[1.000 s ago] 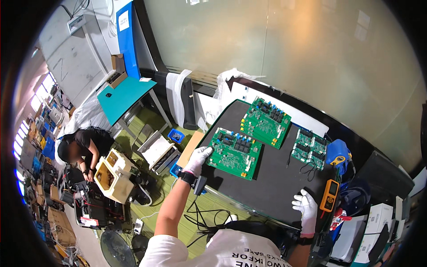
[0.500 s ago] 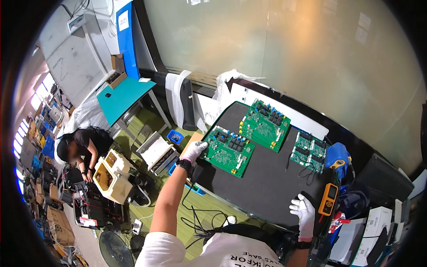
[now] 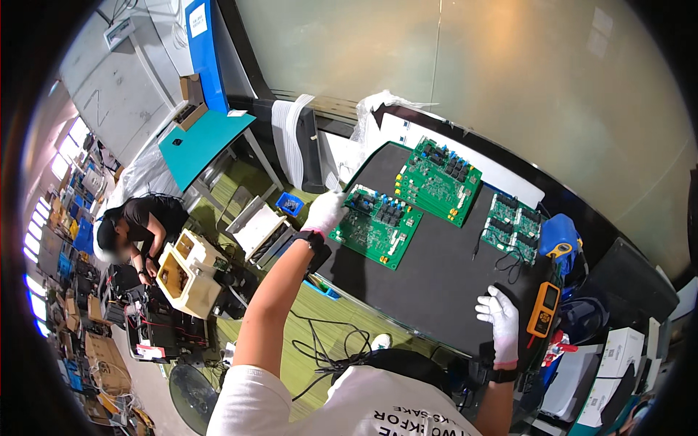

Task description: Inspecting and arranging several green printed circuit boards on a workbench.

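Observation:
My left hand [image 3: 325,212], in a white glove, is at the far left edge of a green circuit board [image 3: 378,231]. Its fingers are too bunched and small for me to tell whether they grip the board's edge. That board lies flat on the dark table top [image 3: 436,283], with black and blue parts along its far side. My right hand [image 3: 500,320], also gloved, hovers near the table's right side with its fingers apart and nothing in them. Behind the first board sits a stack of similar green boards [image 3: 441,182].
Smaller green boards [image 3: 510,227] with black leads lie at the right. Beside them are a blue tool [image 3: 558,238] and an orange handheld meter [image 3: 544,309]. A person [image 3: 142,232] bends over equipment at the left, near a teal table [image 3: 203,149]. Black cables [image 3: 331,349] lie on the floor.
My left hand has moved farther away along the board's left edge. My right hand stays spread near the table's right side. The whole view has shifted slightly.

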A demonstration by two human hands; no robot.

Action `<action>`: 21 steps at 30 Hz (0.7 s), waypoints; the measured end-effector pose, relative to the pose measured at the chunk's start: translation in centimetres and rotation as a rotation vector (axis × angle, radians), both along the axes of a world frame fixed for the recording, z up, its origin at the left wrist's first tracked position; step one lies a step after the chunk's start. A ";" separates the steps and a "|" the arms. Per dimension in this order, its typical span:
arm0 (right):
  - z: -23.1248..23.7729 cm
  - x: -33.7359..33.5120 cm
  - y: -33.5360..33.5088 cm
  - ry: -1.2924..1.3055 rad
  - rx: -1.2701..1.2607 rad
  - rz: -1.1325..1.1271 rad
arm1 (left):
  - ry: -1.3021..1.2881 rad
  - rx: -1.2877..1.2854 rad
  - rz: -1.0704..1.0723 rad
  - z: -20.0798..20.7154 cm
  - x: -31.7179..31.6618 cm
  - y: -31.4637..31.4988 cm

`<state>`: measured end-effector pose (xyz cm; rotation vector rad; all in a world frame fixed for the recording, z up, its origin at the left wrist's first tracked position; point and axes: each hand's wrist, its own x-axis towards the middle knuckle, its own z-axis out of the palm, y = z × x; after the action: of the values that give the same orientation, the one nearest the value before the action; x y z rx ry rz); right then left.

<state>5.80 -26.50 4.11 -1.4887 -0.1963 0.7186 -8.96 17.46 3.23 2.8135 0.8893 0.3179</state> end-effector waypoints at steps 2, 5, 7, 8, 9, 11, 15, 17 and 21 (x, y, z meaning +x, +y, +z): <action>0.5 -0.3 0.7 -0.022 0.008 0.020 | -0.004 0.080 -0.250 0.2 1.1 0.0; 1.0 -0.4 2.0 -0.018 -0.008 0.009 | 0.092 0.228 -0.336 -1.3 2.5 -0.4; 0.8 -0.2 1.9 -0.012 -0.015 -0.011 | 0.121 0.274 -0.336 -1.7 3.2 -0.8; 0.6 -0.1 1.9 -0.006 -0.027 -0.022 | 0.083 0.277 -0.343 -2.8 3.5 -0.2; 0.4 -0.2 1.7 -0.004 -0.029 -0.030 | 0.046 0.278 -0.351 -3.1 3.5 0.1; 0.0 -0.3 1.5 -0.048 -0.016 -0.042 | 0.072 0.191 -0.345 -3.7 3.4 1.2; -0.9 0.1 1.8 0.003 -0.080 -0.073 | 0.126 -0.243 -0.170 -2.2 4.2 0.5; -0.6 0.2 2.5 0.008 -0.108 -0.081 | 0.149 -0.279 -0.154 -2.3 4.1 0.9; -0.5 0.6 3.5 -0.015 -0.120 -0.061 | 0.027 -0.235 -0.259 -3.1 3.4 2.3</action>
<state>6.36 -23.00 3.57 -1.6082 -0.1196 0.6800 -5.53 19.73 0.11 2.6744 0.5175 0.1288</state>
